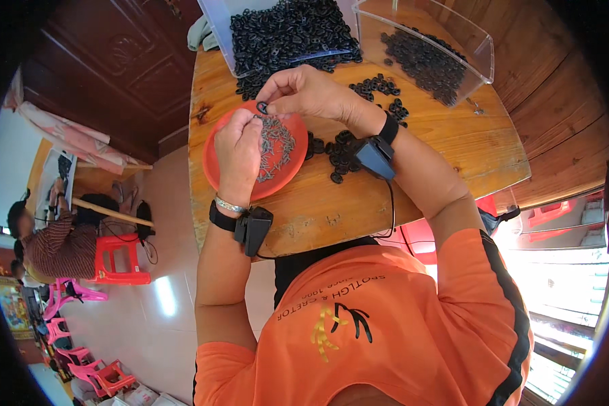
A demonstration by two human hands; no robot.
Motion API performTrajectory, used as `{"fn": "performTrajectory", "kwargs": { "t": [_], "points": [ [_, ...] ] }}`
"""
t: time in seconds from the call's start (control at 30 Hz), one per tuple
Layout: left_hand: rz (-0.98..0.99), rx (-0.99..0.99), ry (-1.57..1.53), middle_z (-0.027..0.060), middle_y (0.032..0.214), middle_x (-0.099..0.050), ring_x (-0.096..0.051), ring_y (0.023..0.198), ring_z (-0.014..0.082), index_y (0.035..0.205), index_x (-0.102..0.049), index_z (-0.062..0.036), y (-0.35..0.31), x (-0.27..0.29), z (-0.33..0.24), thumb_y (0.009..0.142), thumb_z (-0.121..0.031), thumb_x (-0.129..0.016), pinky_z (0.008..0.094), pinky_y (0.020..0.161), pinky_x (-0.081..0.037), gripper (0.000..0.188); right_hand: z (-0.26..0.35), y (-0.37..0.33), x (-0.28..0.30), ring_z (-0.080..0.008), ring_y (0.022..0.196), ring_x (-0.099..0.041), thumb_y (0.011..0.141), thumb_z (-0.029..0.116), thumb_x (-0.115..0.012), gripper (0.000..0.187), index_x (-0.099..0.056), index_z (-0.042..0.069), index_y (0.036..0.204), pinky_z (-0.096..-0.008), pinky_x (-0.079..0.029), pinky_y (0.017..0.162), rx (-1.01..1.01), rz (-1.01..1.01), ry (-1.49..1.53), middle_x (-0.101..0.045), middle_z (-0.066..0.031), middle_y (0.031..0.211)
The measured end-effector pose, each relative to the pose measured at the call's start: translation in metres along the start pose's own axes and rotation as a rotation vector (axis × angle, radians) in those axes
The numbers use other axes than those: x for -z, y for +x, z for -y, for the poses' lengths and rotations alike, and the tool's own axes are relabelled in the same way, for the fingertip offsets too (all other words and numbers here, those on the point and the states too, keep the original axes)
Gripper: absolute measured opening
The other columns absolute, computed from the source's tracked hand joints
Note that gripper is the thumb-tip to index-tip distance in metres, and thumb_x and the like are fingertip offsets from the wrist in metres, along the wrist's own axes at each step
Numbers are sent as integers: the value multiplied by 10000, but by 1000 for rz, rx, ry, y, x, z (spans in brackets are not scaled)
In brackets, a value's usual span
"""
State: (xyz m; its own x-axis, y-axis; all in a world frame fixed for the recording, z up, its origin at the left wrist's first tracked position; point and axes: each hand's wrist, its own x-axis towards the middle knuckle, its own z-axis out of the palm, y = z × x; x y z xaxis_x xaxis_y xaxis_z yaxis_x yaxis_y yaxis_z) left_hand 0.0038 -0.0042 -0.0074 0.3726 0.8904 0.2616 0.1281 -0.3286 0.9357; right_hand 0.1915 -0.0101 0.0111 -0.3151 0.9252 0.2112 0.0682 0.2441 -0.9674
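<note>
My right hand reaches over the far rim of a red plastic plate, closed in a pinch on a small black ring-shaped part. Just nearer, above the plate's left side, my left hand has its thumb and fingers pressed together. Whatever sits between its fingertips is too small to make out. The two sets of fingertips almost meet. Many small grey metal pieces, which look like screws, lie loose in the plate.
A clear bin heaped with black parts stands at the table's far side. Right of it, a clear tray holds more. Loose black parts lie on the wooden table. At far left, another person sits on a red stool.
</note>
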Motion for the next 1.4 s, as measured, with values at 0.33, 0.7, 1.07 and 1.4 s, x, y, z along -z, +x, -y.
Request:
{"fn": "performTrajectory", "kwargs": {
  "t": [0.33, 0.7, 1.07, 1.4],
  "points": [
    [-26, 64, -112, -1, 556, -486, -448, 492, 66, 741, -533, -8, -1, -3, -5, 854, -109, -499, 224, 451, -360, 155, -1, -1, -9, -74, 782, -583, 782, 48, -665, 252, -634, -1, 1027, -229, -479, 744, 86, -42, -176, -644, -16, 855],
    [-63, 164, -344, 4, 625, -541, -488, 500, 77, 810, -541, -51, -1, -2, -4, 880, -166, -492, 190, 464, -381, 143, 4, -7, -38, -118, 691, -594, 712, 74, -725, 323, -623, 15, 1013, -251, -495, 637, 270, -266, -488, -622, -56, 793],
    [-64, 176, -319, 2, 605, -526, -474, 512, 58, 750, -565, -28, -1, 0, -4, 875, -119, -468, 184, 458, -377, 182, 3, -8, -43, -267, 731, -622, 711, 119, -696, 294, -624, 18, 978, -334, -503, 648, 427, -320, -764, -634, -128, 847],
    [-3, 193, -410, 9, 608, -536, -480, 491, 68, 776, -572, -36, 3, 4, -1, 897, -168, -465, 184, 450, -378, 208, 2, -9, -44, -319, 799, -604, 730, 97, -640, 264, -615, 26, 984, -383, -497, 696, 465, -289, -818, -626, -138, 850]
  ]
}}
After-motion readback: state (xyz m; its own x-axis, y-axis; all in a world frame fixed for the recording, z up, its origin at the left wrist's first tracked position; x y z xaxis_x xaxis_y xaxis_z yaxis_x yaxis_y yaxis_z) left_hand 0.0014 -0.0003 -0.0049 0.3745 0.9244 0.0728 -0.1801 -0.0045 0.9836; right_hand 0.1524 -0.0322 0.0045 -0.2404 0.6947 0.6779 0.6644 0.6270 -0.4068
